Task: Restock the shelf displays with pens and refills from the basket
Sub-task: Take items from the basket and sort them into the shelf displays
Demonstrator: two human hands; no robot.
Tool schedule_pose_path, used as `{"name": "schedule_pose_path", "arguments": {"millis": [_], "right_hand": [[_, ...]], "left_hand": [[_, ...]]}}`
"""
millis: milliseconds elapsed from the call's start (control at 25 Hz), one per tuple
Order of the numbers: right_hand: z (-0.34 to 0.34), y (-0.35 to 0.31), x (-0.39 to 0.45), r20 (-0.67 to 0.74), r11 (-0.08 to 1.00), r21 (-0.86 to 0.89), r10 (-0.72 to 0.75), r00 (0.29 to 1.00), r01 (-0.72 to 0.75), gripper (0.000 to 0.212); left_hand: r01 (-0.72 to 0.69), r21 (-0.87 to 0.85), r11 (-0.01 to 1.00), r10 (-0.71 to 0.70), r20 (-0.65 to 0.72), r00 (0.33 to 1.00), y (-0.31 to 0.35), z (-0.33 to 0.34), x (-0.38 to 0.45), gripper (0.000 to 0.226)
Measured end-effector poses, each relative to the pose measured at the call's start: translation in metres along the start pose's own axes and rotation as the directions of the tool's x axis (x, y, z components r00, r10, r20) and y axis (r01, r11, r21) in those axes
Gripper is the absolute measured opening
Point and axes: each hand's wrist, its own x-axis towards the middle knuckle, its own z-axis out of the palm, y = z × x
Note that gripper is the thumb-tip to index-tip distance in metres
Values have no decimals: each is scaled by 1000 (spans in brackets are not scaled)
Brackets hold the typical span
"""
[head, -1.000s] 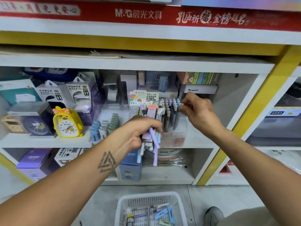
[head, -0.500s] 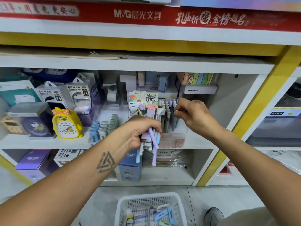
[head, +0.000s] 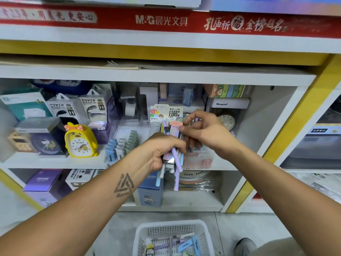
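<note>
On the shelf (head: 55,161) at far left stand power bank boxes (head: 77,108) and, in front of them, a yellow duck clock (head: 80,140); just right of the clock sit rows of small blue and grey-green refill packs (head: 121,145). The left hand (head: 160,154) is at the middle, its fingers (head: 177,145) curled tight round a bundle of pens and refill packs (head: 174,159) held upright; purple and blue pen ends stick out below the fist, and a pink-topped refill pack (head: 175,128) rises above it. The right hand (head: 208,130) is just beside it, touching the top of the bundle; its thumb and forefinger pinch that pink-topped pack at its upper edge, and its other fingers are curled behind, near a purple pen end; what they hold I cannot tell. Behind both hands stands the pen display box (head: 201,159) on the shelf. Below, on the floor, the white basket (head: 145,235) holds more pens and packs.
</note>
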Motion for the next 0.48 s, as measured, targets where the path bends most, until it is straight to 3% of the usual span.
{"name": "schedule_pose_path", "arguments": {"millis": [80, 200, 480], "right_hand": [[0, -1, 5, -58, 998, 69, 8, 998, -4, 7], [-10, -3, 13, -176, 982, 190, 30, 984, 4, 4], [-1, -1, 20, -126, 933, 360, 73, 989, -23, 14]], "left_hand": [[2, 14, 1000, -2, -22, 1000, -1, -4, 0, 36], [52, -6, 999, -52, -55, 997, 3, -18, 1, 22], [76, -92, 993, -87, -119, 989, 24, -60, -8, 16]]}}
